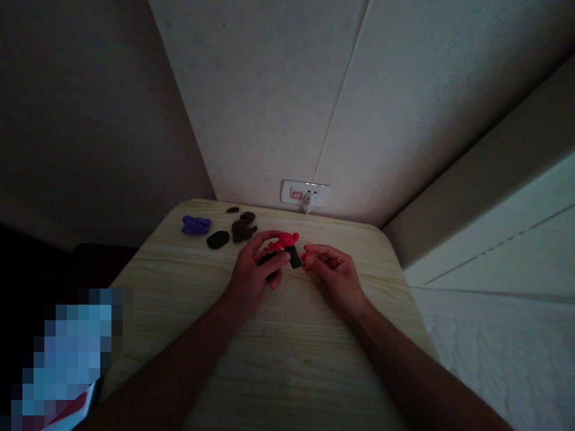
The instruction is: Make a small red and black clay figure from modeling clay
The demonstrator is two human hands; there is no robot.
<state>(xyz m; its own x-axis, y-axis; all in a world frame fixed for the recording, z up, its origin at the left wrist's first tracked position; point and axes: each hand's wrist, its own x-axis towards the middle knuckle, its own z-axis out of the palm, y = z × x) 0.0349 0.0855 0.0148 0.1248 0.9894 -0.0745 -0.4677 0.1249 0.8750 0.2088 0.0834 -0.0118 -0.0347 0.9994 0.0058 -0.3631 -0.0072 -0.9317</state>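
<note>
My left hand (258,266) is closed around a red and black clay figure (294,256), held above the middle of the table. Red lumps (287,240) form its upper part, and a black block juts out below them to the right. Fingers cover much of the figure's left side. Just right of it, my right hand (330,269) pinches a small piece of red clay (306,256) between thumb and fingertips. I cannot tell whether that piece touches the figure.
On the wooden table (278,365), purple clay (196,225), a flat black clay lump (218,239) and brown clay pieces (242,230) lie at the back left. A wall socket (305,193) with a plug sits behind the table. A blurred-out bright object (72,353) is at lower left.
</note>
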